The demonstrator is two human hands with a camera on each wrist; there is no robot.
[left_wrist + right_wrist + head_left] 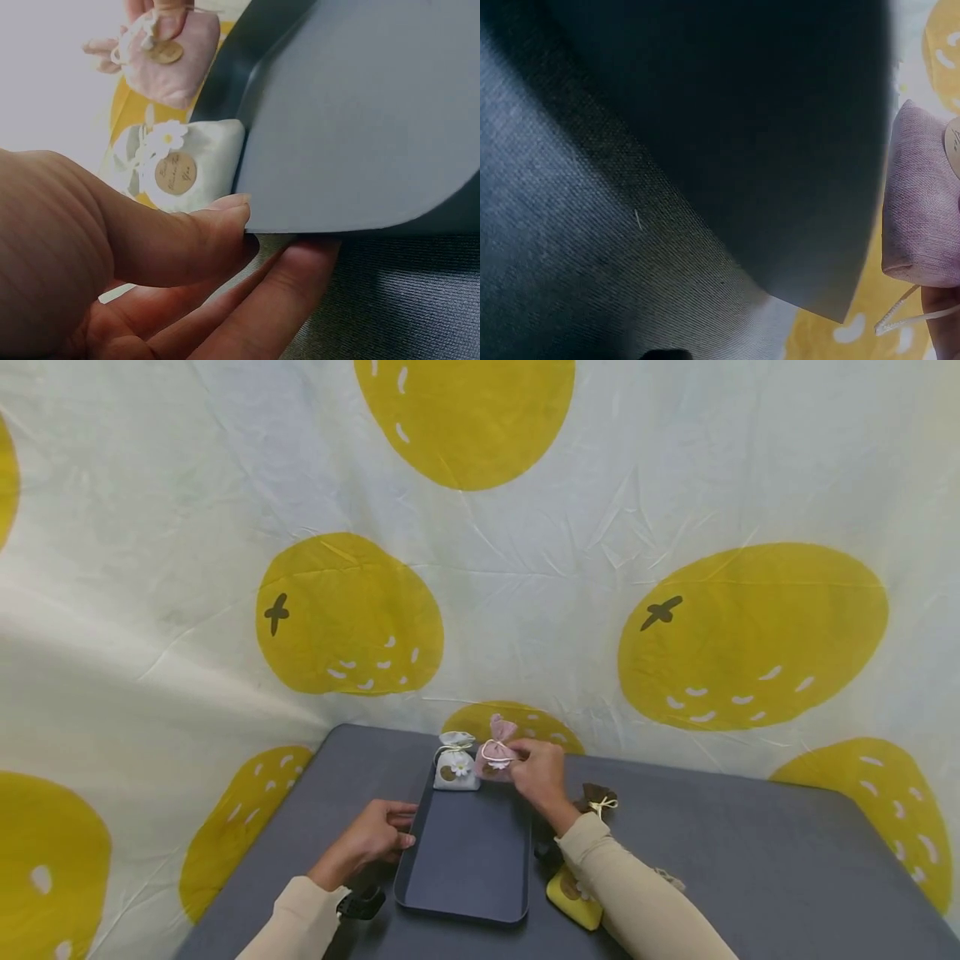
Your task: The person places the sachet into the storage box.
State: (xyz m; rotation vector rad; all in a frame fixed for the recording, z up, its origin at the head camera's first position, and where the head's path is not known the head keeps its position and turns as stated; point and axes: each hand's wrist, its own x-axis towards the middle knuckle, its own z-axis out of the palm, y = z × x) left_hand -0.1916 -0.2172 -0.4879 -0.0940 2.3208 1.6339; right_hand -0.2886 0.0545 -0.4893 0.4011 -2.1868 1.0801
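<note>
My left hand point(377, 832) pinches the left rim of a dark grey rectangular tray point(468, 868), with the thumb on top and fingers beneath in the left wrist view. At the tray's far left corner stands a white drawstring pouch point(454, 779) with a daisy and a round brown label. My right hand point(542, 774) holds a pink drawstring pouch point(491, 767) near its tied neck, over the far right end of the tray. In the right wrist view the pink pouch point(919, 195) shows at the right edge, beside the tray's dark outer wall point(780, 150).
Right of the tray lie a yellow pouch point(576, 903) and a brown pouch point(597, 795), both partly hidden by the right forearm. A pale cord point(670, 878) shows past the sleeve. Behind the grey table point(750, 860) hangs a white curtain point(525, 635) with yellow fruit prints.
</note>
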